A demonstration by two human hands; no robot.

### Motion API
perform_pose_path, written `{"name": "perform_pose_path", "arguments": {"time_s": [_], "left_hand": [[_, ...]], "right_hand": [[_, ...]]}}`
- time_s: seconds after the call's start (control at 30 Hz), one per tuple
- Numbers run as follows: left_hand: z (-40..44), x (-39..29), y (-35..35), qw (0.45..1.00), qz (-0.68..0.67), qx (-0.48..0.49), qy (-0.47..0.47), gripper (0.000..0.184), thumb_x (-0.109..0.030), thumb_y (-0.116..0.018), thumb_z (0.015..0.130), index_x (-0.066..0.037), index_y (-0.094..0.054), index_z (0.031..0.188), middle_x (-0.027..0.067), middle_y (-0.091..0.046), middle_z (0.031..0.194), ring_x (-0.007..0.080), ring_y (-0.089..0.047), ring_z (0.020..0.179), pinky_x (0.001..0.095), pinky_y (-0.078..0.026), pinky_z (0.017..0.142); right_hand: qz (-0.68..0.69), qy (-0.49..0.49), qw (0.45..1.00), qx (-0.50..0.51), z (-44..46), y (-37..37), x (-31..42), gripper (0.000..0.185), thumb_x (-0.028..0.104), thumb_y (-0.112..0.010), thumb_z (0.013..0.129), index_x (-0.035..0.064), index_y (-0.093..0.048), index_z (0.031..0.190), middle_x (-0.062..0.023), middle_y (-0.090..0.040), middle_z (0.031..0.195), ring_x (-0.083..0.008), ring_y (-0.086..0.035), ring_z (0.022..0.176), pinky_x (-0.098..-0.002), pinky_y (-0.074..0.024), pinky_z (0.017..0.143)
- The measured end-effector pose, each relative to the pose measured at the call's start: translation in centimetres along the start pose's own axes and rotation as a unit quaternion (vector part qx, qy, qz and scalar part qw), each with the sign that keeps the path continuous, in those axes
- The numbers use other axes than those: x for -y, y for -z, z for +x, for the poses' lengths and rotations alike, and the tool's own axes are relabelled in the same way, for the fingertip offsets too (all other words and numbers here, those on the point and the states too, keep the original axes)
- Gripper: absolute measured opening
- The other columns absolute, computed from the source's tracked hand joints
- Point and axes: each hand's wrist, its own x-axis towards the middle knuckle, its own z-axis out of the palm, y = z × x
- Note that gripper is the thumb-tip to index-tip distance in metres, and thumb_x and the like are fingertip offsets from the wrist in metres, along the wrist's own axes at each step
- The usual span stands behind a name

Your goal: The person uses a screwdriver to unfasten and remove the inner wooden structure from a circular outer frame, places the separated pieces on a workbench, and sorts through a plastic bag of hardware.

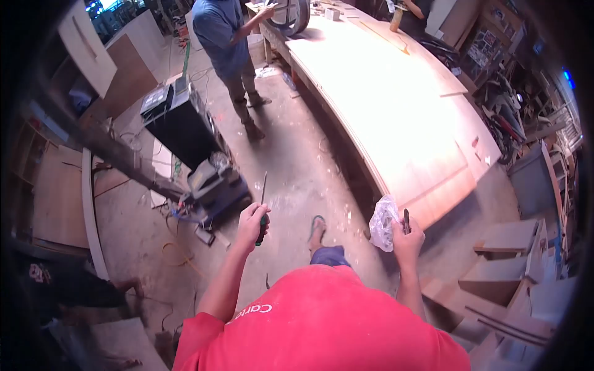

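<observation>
My left hand (pixel 250 227) is closed around the dark green handle of a screwdriver (pixel 262 232), whose thin metal shaft points up and away from me. On the other side, my right hand (pixel 408 242) grips a crumpled clear plastic bag (pixel 383 224). A slim dark pen-like object (pixel 406 221) also sticks up from the same hand; its exact kind is unclear. The bag hangs close to the near corner of a long wooden workbench (pixel 396 117). What is inside the bag cannot be made out.
A person in a blue shirt (pixel 216 28) stands by the bench's far end. To the left, a black cabinet (pixel 179 127) stands near a tool on a blue base (pixel 213 185). Wooden parts (pixel 501 272) are piled at right. Another person (pixel 74 284) is low at left.
</observation>
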Motion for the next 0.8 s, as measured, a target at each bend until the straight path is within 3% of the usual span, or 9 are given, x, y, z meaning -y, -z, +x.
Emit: {"name": "perform_pose_path", "arguments": {"time_s": [0.2, 0.33, 0.43, 0.47, 0.53, 0.57, 0.6, 0.7, 0.8], "left_hand": [[19.7, -6.6, -0.5, 1.0, -0.011, 0.006, 0.024, 0.028, -0.031, -0.058, 0.104, -0.006, -0.068, 0.099, 0.0036, -0.061, 0.07, 0.013, -0.058, 0.057, 0.0288, -0.047, 0.051], [27.5, -11.8, 1.7, 0.996, -0.055, 0.027, 0.06, 0.031, -0.032, -0.054, 0.105, -0.005, -0.069, 0.105, 0.0036, -0.062, 0.071, 0.0122, -0.058, 0.059, 0.0276, -0.047, 0.052], [35.6, -14.1, 3.9, 0.993, -0.08, 0.039, 0.077, 0.034, -0.033, -0.052, 0.104, -0.003, -0.068, 0.109, 0.0041, -0.063, 0.074, 0.0125, -0.059, 0.062, 0.0276, -0.047, 0.054], [38.3, -14.2, 4.8, 0.992, -0.078, 0.048, 0.083, 0.034, -0.034, -0.053, 0.104, -0.004, -0.067, 0.111, 0.0042, -0.063, 0.075, 0.0136, -0.06, 0.063, 0.0288, -0.048, 0.056], [44.3, -14.3, 6.7, 0.991, -0.061, 0.087, 0.084, 0.033, -0.033, -0.052, 0.104, -0.004, -0.067, 0.111, 0.0042, -0.064, 0.076, 0.0133, -0.06, 0.064, 0.0284, -0.047, 0.056], [48.1, -14.9, 7.4, 0.988, -0.044, 0.125, 0.075, 0.033, -0.031, -0.051, 0.105, -0.004, -0.067, 0.111, 0.0042, -0.064, 0.076, 0.013, -0.059, 0.065, 0.0281, -0.047, 0.056], [50.8, -16.5, 7.5, 0.988, -0.048, 0.131, 0.072, 0.033, -0.031, -0.051, 0.105, -0.004, -0.067, 0.111, 0.0042, -0.064, 0.076, 0.013, -0.059, 0.065, 0.0281, -0.047, 0.056], [60.7, -21.6, 8.6, 0.987, 0.041, 0.153, 0.039, 0.032, -0.027, -0.05, 0.104, -0.003, -0.068, 0.114, 0.0047, -0.065, 0.078, 0.012, -0.06, 0.069, 0.026, -0.047, 0.061], [67.8, -30.5, 7.8, 0.982, 0.044, 0.172, 0.067, 0.031, -0.025, -0.049, 0.102, -0.004, -0.068, 0.114, 0.0044, -0.065, 0.079, 0.0124, -0.06, 0.069, 0.0261, -0.048, 0.064]], "right_hand": [[0.029, 0.0, 0.999, 0.039, 23.6, -17.1, 5.0, 0.019, 0.014, -0.078, 0.084, -0.0008, -0.068, 0.091, -0.0093, -0.062, 0.069, -0.0174, -0.058, 0.061, -0.0343, -0.0486, 0.06], [0.044, 0.113, 0.988, 0.093, 37.0, -28.8, 13.3, 0.021, 0.018, -0.077, 0.084, -0.0003, -0.07, 0.093, -0.0148, -0.069, 0.078, -0.0268, -0.066, 0.068, -0.0381, -0.0513, 0.065], [0.056, 0.208, 0.971, 0.106, 45.4, -38.1, 17.6, 0.022, 0.018, -0.079, 0.084, 0.0, -0.071, 0.092, -0.0129, -0.066, 0.073, -0.0214, -0.061, 0.063, -0.0342, -0.0479, 0.061], [0.055, 0.201, 0.972, 0.109, 47.2, -40.8, 18.7, 0.022, 0.018, -0.079, 0.084, 0.0, -0.071, 0.092, -0.0129, -0.066, 0.073, -0.0214, -0.061, 0.063, -0.0342, -0.0479, 0.061], [0.055, 0.149, 0.979, 0.125, 50.5, -44.4, 21.5, 0.022, 0.02, -0.077, 0.085, 0.0009, -0.071, 0.091, -0.0149, -0.068, 0.08, -0.0317, -0.066, 0.069, -0.0399, -0.0502, 0.065], [0.059, 0.154, 0.981, 0.098, 52.3, -46.9, 21.1, 0.021, 0.018, -0.079, 0.085, -0.0002, -0.071, 0.091, -0.0112, -0.066, 0.073, -0.0198, -0.06, 0.063, -0.0334, -0.0474, 0.061], [0.054, 0.157, 0.982, 0.093, 53.8, -48.6, 21.0, 0.021, 0.018, -0.079, 0.085, -0.0002, -0.071, 0.091, -0.0112, -0.066, 0.073, -0.0198, -0.06, 0.063, -0.0334, -0.0474, 0.061], [0.077, 0.021, 0.994, 0.068, 58.8, -53.8, 21.0, 0.02, 0.018, -0.08, 0.086, 0.0007, -0.07, 0.09, -0.0024, -0.062, 0.071, -0.0107, -0.056, 0.065, -0.0296, -0.0453, 0.06], [0.147, -0.103, 0.982, 0.057, 64.6, -57.5, 19.7, 0.019, 0.017, -0.08, 0.087, 0.0008, -0.071, 0.091, -0.0007, -0.064, 0.073, -0.0088, -0.055, 0.065, -0.0278, -0.0449, 0.06]]}}
